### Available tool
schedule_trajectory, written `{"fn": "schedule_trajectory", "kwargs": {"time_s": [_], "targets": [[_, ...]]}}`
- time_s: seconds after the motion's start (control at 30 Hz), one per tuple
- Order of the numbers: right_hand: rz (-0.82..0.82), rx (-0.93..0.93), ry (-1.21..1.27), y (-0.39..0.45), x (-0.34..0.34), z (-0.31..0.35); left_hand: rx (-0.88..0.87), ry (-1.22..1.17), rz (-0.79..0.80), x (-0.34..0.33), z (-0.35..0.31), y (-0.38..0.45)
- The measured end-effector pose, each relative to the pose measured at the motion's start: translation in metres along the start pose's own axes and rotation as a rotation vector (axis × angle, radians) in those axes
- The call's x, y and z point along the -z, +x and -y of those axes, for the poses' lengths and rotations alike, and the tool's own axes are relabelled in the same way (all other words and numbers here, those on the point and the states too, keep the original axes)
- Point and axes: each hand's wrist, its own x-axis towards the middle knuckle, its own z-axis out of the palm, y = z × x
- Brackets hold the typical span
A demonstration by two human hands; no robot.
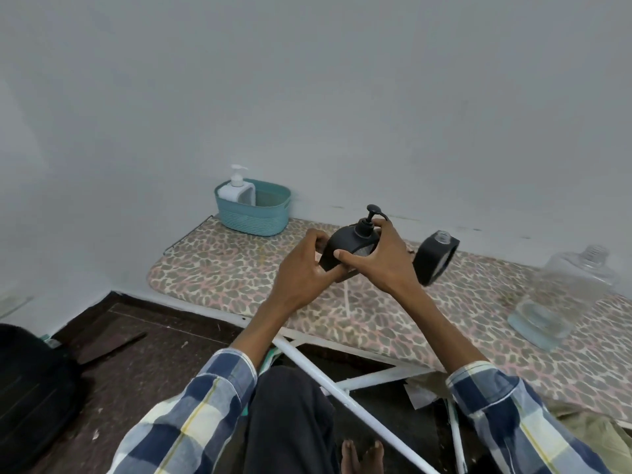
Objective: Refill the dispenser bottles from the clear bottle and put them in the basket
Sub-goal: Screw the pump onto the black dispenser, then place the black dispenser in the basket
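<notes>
Both hands hold a black dispenser bottle [345,242] with its black pump fitted, lifted a little above the board. My left hand [304,271] grips its left end. My right hand [379,261] wraps its right side, fingers up by the pump. A second black dispenser bottle [433,260] stands to the right with an open neck and no pump. The clear bottle [564,295] stands uncapped at the far right with a little liquid at its bottom. A white dispenser bottle [236,189] sits in the teal basket [270,217] at the board's far left end.
The leopard-print ironing board [219,268] lies low against a white wall, its white metal legs [345,398] crossing in front of my knee. A black bag [30,388] rests on the dark floor at the left.
</notes>
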Motion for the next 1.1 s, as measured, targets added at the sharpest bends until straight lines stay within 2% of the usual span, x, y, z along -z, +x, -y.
{"fn": "schedule_trajectory", "kwargs": {"time_s": [0.1, 0.27, 0.43, 0.63, 0.8, 0.93, 1.1], "targets": [[0.012, 0.05, 0.032, 0.026, -0.02, 0.016, 0.006, -0.003, -0.042, 0.033, 0.042, 0.005], [0.048, 0.147, 0.048, 0.081, -0.047, 0.044, 0.143, 0.028, -0.327, 0.075, 0.119, 0.033], [0.094, 0.183, 0.104, 0.141, -0.076, 0.067, 0.242, 0.032, -0.48, 0.089, 0.174, 0.072], [0.171, 0.174, 0.144, 0.203, -0.123, 0.082, 0.225, -0.014, -0.52, 0.085, 0.211, 0.117], [0.191, 0.145, 0.174, 0.245, -0.156, 0.089, 0.203, -0.044, -0.549, 0.081, 0.228, 0.122], [0.254, 0.116, 0.183, 0.257, -0.181, 0.086, 0.159, -0.021, -0.517, 0.081, 0.228, 0.119], [0.35, 0.118, 0.08, 0.251, -0.203, 0.082, 0.133, -0.053, -0.513, 0.082, 0.226, 0.118]]}}
